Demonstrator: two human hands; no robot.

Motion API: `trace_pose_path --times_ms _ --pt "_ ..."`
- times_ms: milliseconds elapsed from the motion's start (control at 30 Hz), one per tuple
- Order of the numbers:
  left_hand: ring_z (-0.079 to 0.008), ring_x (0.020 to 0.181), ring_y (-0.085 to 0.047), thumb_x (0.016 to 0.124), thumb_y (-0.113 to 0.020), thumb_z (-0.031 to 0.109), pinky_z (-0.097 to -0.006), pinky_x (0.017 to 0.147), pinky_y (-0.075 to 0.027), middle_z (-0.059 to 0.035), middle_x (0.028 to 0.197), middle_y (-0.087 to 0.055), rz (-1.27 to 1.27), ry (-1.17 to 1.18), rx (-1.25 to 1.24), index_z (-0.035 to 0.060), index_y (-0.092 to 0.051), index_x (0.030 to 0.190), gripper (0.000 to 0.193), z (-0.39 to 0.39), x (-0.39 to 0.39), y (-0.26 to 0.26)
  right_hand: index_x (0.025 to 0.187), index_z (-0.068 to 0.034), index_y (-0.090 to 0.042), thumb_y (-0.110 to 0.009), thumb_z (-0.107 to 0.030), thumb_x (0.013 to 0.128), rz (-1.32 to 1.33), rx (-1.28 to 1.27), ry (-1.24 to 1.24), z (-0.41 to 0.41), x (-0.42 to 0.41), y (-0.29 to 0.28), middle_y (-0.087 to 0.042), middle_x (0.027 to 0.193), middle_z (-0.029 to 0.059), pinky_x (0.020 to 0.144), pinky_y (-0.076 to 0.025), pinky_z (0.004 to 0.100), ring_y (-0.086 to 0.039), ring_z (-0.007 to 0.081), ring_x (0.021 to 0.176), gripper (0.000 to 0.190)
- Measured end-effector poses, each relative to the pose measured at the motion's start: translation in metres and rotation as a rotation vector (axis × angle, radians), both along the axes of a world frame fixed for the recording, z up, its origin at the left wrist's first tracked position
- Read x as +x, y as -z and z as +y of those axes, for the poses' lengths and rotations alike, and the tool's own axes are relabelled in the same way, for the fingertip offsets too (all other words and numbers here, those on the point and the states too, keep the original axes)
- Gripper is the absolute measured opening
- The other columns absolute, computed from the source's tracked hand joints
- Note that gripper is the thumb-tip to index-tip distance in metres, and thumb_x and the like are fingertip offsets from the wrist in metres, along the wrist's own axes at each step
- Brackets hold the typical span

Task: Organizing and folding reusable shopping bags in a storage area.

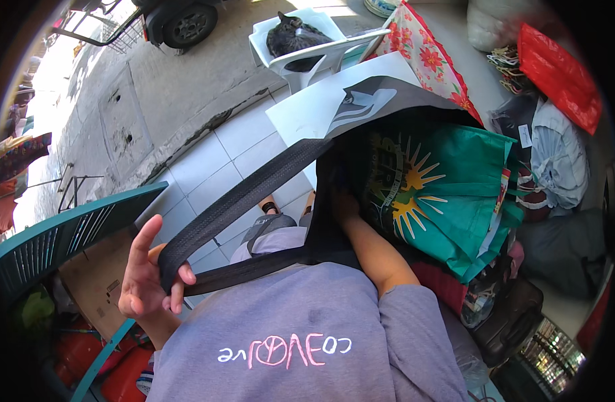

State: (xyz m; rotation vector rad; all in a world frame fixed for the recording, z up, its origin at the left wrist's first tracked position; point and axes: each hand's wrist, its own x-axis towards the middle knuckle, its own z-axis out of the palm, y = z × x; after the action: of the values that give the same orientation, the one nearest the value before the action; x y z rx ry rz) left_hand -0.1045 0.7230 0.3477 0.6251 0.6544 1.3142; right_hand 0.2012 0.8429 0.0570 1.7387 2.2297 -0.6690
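Observation:
A black fabric tote bag [332,236] with a grey printed flap is held in front of my chest. My left hand [154,279] has its strap handle [247,188] looped over bent fingers, while the index finger points up. My right arm reaches into the dark mouth of the tote. Only part of my right hand [345,206] shows in the shadow there, so its fingers are hidden. Right beside that forearm is a green reusable bag [468,201] with a yellow sunburst print. Its left part lies in the tote's shadow; how far inside it sits cannot be told.
A cat [297,37] lies on a white plastic chair [332,50] ahead. Floral cloth [423,45] hangs near a white board [292,113]. A teal slatted panel [81,211] stands at left. Bundles, a red bag [558,75] and a dark suitcase [508,316] crowd the right.

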Motion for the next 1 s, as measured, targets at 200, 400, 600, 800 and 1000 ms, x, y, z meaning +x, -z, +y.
trace_pose_path --times_ms 200,400,600,800,1000 --pt "-0.0115 0.042 -0.051 0.07 -0.066 0.032 -0.0138 0.038 -0.041 -0.0302 0.091 -0.051 0.077 -0.109 -0.037 -0.0058 -0.003 0.131 0.095 -0.004 -0.007 0.002 0.119 -0.004 -0.038 -0.037 -0.006 0.081 0.056 -0.179 0.229 0.057 0.063 -0.013 -0.044 0.117 0.0226 0.086 -0.04 0.0406 -0.046 0.034 0.106 0.038" --pt "-0.0091 0.041 -0.048 0.07 -0.065 0.037 -0.0133 0.036 -0.038 -0.0255 0.09 -0.053 0.148 -0.049 -0.08 -0.0054 -0.004 0.131 0.095 0.008 -0.008 0.007 0.123 -0.002 -0.035 -0.051 -0.021 0.079 0.029 -0.299 -0.048 0.049 0.04 -0.115 -0.039 0.123 0.022 0.091 -0.035 0.0373 -0.043 0.0334 0.11 0.051" --pt "-0.0097 0.046 -0.051 0.072 -0.064 0.037 -0.0118 0.036 -0.038 -0.0207 0.097 -0.053 0.231 -0.135 -0.048 -0.0018 -0.001 0.132 0.095 0.033 -0.016 0.001 0.102 0.002 -0.051 -0.044 -0.012 0.084 0.95 0.82 0.389 -0.002 0.145 -0.326 -0.058 0.096 0.0133 0.063 -0.044 0.0271 -0.057 0.0185 0.079 0.023" --pt "-0.0084 0.048 -0.051 0.073 -0.061 0.035 -0.0112 0.035 -0.037 -0.0185 0.094 -0.054 0.235 -0.194 -0.02 -0.0019 -0.007 0.132 0.088 0.041 0.004 -0.009 0.132 -0.01 -0.02 -0.057 -0.033 0.078 0.558 0.722 1.376 0.008 0.311 -0.268 -0.028 0.131 0.0118 0.092 -0.028 0.0407 -0.034 0.0241 0.114 0.07" --pt "-0.0074 0.046 -0.05 0.076 -0.055 0.033 -0.0113 0.035 -0.034 -0.0183 0.089 -0.055 0.202 -0.305 -0.084 0.0009 -0.015 0.132 0.076 0.012 0.012 -0.027 0.108 0.0 -0.049 -0.055 0.002 0.07 0.216 0.811 0.659 0.062 0.353 -0.202 -0.057 0.1 0.0141 0.085 -0.038 0.0322 -0.052 0.0256 0.095 0.039"
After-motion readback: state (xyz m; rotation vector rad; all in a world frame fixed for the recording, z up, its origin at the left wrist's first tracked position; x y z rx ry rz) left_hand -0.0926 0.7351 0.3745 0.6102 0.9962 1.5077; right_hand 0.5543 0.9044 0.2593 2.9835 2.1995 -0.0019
